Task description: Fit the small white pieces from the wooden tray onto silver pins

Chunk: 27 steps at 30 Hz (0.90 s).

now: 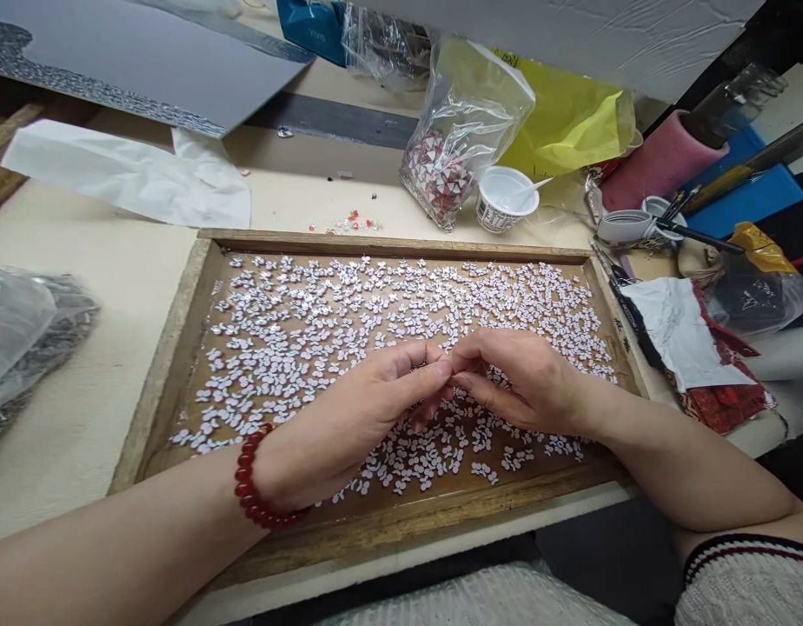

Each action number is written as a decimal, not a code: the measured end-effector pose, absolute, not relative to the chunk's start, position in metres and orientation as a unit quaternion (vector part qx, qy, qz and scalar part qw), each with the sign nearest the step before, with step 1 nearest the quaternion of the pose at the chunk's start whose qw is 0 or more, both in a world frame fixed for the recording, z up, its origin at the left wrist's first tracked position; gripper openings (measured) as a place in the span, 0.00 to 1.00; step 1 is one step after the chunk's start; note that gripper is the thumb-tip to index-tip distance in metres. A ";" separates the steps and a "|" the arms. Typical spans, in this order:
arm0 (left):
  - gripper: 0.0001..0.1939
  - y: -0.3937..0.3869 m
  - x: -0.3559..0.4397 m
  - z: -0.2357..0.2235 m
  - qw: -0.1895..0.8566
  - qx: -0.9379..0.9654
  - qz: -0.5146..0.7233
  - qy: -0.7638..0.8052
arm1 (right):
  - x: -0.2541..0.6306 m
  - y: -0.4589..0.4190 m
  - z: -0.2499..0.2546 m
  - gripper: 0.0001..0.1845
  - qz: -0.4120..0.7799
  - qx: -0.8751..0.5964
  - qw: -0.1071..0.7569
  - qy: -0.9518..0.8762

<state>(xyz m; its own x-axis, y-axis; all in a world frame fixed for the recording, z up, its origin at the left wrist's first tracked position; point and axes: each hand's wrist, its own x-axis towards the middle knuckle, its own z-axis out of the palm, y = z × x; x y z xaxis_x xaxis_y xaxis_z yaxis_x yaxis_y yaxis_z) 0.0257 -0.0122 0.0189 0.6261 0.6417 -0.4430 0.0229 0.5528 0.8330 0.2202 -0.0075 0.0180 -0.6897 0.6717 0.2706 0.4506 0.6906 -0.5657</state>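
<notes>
My left hand (375, 396), with a red bead bracelet (248, 478) at its wrist, is closed in a pinch above the middle of a wooden tray (163, 365). Its thumb and fingertips meet those of my right hand (525, 374), which is closed too. Whatever lies between the fingertips is too small and hidden to name. Beneath both hands, many small white cherry-shaped pieces (271, 365) with bits of green are spread over the tray's brown floor. The hands cover part of them.
Behind the tray stand a clear bag of red and white pieces (437, 174) and a white plastic cup (506, 204) holding a spoon. Tiny red and clear bits (355, 223) lie nearby. A plastic bag (29, 339) sits left; pens and a red pouch (724, 409) lie right.
</notes>
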 end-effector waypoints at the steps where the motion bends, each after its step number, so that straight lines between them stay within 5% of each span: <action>1: 0.15 -0.012 0.026 0.019 0.792 0.430 0.196 0.386 | 0.220 -0.007 0.018 0.05 0.235 -0.317 0.235 -0.888; 27: 0.16 -0.012 0.026 0.020 0.803 0.414 0.186 0.386 | 0.220 -0.008 0.018 0.04 0.235 -0.322 0.225 -0.889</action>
<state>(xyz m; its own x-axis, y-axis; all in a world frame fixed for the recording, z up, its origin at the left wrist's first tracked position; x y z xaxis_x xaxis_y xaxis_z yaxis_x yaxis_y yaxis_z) 0.0262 -0.0124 0.0196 0.6319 0.6192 -0.4662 0.0211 0.5875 0.8089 0.2203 -0.0077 0.0181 -0.6912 0.6786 0.2485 0.4671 0.6819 -0.5628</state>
